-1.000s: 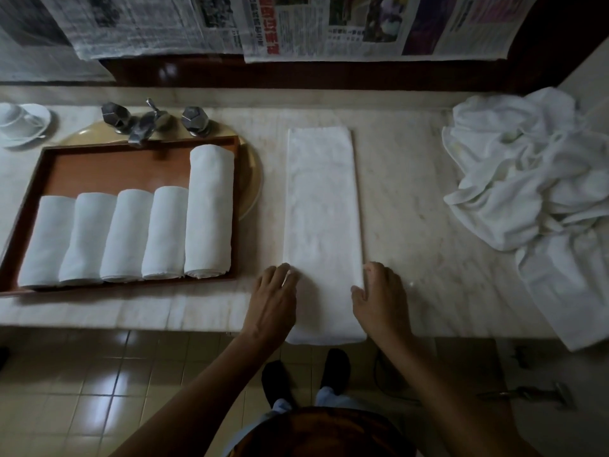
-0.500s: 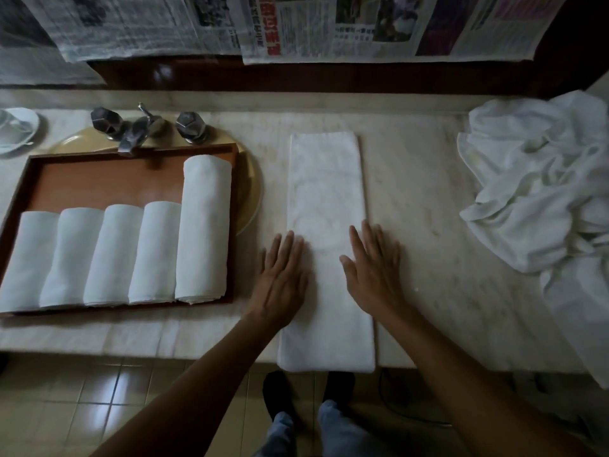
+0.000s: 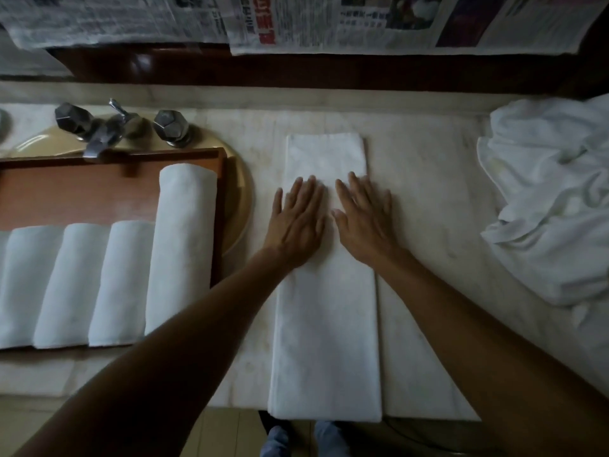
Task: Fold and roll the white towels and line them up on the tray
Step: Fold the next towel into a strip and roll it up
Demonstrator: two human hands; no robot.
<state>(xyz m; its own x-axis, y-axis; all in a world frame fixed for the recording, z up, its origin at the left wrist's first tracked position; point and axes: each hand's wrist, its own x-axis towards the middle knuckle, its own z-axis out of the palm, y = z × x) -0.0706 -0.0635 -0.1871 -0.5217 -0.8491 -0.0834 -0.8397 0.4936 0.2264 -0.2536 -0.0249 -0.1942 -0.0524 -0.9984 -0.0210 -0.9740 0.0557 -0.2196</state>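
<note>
Towels already rolled (image 3: 125, 282) lie side by side in the wooden tray (image 3: 82, 196) at the left, with a longer roll (image 3: 184, 245) against the tray's right wall; what may be one more roll is cut off by the frame's edge. The tray sits over a basin, just below the taps (image 3: 99, 133). To its right, on the marble counter (image 3: 428, 192), the folded towel (image 3: 326, 341) stretches away from the person as a long narrow strip, its near end hanging slightly over the counter's front edge. The left hand (image 3: 298, 222) lies flat on the strip's left part, fingers straight and slightly spread, gripping nothing. The right hand (image 3: 365, 222) lies beside it in the same way, its outer fingers reaching past the strip's right edge. A second ago both hands sat at the near end; they have since slid well up toward the far end, which reads as a smoothing pass. The fold looks finished and the rolling not yet begun. Farthest right, a heap of unfolded towels (image 3: 553, 199) waits, so several rounds likely remain.
</note>
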